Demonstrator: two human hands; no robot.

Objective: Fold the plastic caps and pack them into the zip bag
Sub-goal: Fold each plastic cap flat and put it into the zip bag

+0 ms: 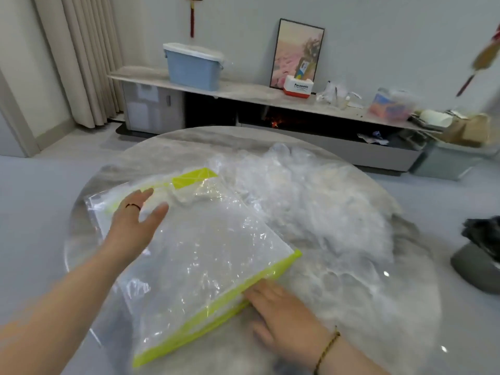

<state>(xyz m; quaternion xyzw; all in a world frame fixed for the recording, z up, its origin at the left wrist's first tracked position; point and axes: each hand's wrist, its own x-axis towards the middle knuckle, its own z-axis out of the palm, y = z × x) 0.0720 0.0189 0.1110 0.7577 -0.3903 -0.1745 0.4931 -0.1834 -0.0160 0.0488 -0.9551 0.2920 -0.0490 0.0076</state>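
Dark ring (pixel 133 206) on left hand (pixel 135 226), braided cord bracelet (pixel 326 350) on right wrist (pixel 342 359).

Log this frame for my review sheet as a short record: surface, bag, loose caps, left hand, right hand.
surface: round marble table
bag: clear zip bag with lime-green edges, lying flat, white contents near its far end
loose caps: heap of clear plastic caps on the table, beyond and right of the bag
left hand: fingers straight, over the bag's far-left part; contact unclear
right hand: fingers flat against the bag's near green edge
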